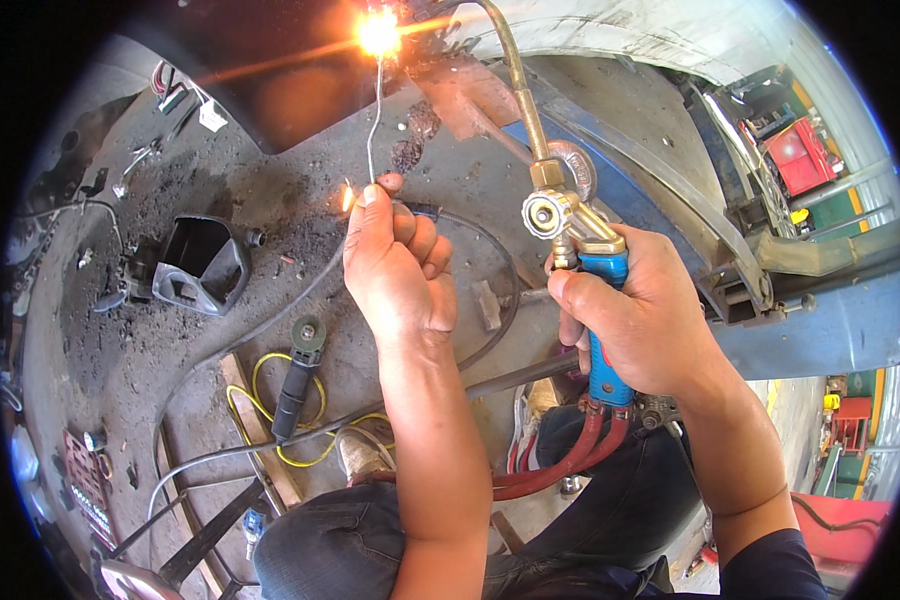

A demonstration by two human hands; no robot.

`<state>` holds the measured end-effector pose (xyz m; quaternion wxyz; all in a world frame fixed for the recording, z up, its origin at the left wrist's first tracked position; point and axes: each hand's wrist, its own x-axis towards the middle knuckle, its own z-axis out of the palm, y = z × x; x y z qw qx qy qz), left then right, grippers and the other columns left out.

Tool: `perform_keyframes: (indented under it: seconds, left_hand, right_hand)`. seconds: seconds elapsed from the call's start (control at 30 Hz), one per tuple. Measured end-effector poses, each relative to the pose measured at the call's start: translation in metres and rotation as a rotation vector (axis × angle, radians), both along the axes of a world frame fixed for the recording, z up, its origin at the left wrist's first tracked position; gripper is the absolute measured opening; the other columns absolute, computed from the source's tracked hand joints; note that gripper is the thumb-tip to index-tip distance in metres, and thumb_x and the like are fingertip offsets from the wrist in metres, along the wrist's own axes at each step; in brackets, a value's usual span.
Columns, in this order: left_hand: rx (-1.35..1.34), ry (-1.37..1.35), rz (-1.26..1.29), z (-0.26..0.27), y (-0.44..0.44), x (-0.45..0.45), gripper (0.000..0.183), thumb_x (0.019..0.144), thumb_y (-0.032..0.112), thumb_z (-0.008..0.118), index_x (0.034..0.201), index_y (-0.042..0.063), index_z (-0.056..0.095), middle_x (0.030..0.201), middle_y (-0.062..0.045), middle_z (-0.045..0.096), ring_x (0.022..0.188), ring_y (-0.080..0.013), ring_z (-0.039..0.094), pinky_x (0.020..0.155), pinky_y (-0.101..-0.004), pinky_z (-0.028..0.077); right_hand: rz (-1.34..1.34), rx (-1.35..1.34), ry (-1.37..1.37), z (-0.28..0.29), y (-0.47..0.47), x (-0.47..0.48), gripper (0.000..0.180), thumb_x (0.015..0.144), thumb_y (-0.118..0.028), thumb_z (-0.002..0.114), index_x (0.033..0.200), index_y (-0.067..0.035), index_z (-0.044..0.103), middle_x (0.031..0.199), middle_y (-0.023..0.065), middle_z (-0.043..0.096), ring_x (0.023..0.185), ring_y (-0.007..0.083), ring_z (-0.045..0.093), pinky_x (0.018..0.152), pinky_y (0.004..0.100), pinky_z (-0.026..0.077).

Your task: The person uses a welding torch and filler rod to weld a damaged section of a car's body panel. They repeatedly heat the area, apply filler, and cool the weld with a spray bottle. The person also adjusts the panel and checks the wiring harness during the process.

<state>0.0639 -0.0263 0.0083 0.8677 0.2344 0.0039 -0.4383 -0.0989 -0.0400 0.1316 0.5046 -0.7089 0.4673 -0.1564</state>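
Observation:
Between the thumb and fingers of my left hand point(405, 262) is a thin metal filler rod point(376, 120), pointing up. Its tip meets a bright glow point(379, 34) at the lower edge of a dark metal panel point(292, 82). My right hand point(645, 315) grips a gas welding torch by its blue handle point(609, 367), thumb below the brass valve knob point(544, 214). The torch's bent brass tube point(521, 97) curves up and over toward the glow, whose glare hides the nozzle tip. Two red hoses point(525, 484) run from the handle's base past my legs.
On the dirty floor lie an angle grinder point(297, 386) with a yellow cord point(232, 405), a hammer point(487, 306) and a black plastic housing point(202, 262). Dark hoses point(255, 330) cross the floor. At right stands a blue metal beam point(817, 322). A small spark point(347, 196) glows by my left fingers.

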Motion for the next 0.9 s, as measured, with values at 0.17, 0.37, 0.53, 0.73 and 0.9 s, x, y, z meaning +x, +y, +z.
perform_keyframes:
  seconds: [0.17,0.37,0.53,0.73,0.9]
  left_hand:
    - [0.027,-0.033,0.027,0.0013,-0.0010,-0.0015,0.021,0.110,0.024,0.051,0.109,0.005,0.061,0.067,0.007,0.032,0.053,-0.0038,0.024,0.045,-0.0230,0.022]
    - [0.004,0.009,0.014,0.0028,-0.0009,-0.0017,0.021,0.109,0.024,0.052,0.108,0.005,0.061,0.067,0.007,0.033,0.052,-0.0038,0.025,0.045,-0.0234,0.022]
    - [0.075,-0.068,0.066,0.0063,-0.0022,-0.0067,0.020,0.109,0.024,0.052,0.108,0.005,0.061,0.066,0.007,0.033,0.052,-0.0038,0.025,0.046,-0.0238,0.022]
    - [0.023,-0.006,0.017,0.0059,-0.0011,-0.0051,0.020,0.110,0.024,0.050,0.109,0.006,0.060,0.067,0.007,0.031,0.053,-0.0039,0.024,0.046,-0.0238,0.022]
    - [-0.010,0.055,-0.013,0.0059,-0.0006,-0.0047,0.020,0.110,0.023,0.049,0.111,0.006,0.059,0.068,0.007,0.031,0.053,-0.0039,0.024,0.046,-0.0237,0.023]
  right_hand:
    - [0.004,-0.013,0.018,-0.0004,-0.0008,-0.0001,0.018,0.092,-0.018,0.063,0.084,-0.001,0.061,0.063,0.0036,0.062,0.052,0.0123,0.058,0.051,0.0315,0.046]
    - [0.002,0.003,0.039,0.0011,-0.0005,-0.0003,0.018,0.091,-0.018,0.063,0.085,-0.001,0.062,0.063,0.0038,0.062,0.052,0.0124,0.057,0.052,0.0317,0.046]
    - [-0.001,-0.007,0.025,-0.0003,-0.0002,0.0009,0.018,0.091,-0.018,0.063,0.085,-0.001,0.062,0.063,0.0040,0.062,0.052,0.0124,0.057,0.051,0.0319,0.046]
    - [-0.004,-0.009,0.037,-0.0008,-0.0012,0.0010,0.019,0.091,-0.018,0.063,0.083,-0.001,0.061,0.062,0.0046,0.062,0.052,0.0131,0.058,0.051,0.0317,0.046]
    - [0.003,-0.017,0.036,-0.0019,-0.0022,-0.0001,0.021,0.090,-0.019,0.063,0.082,0.000,0.061,0.062,0.0051,0.063,0.051,0.0141,0.059,0.050,0.0323,0.047]
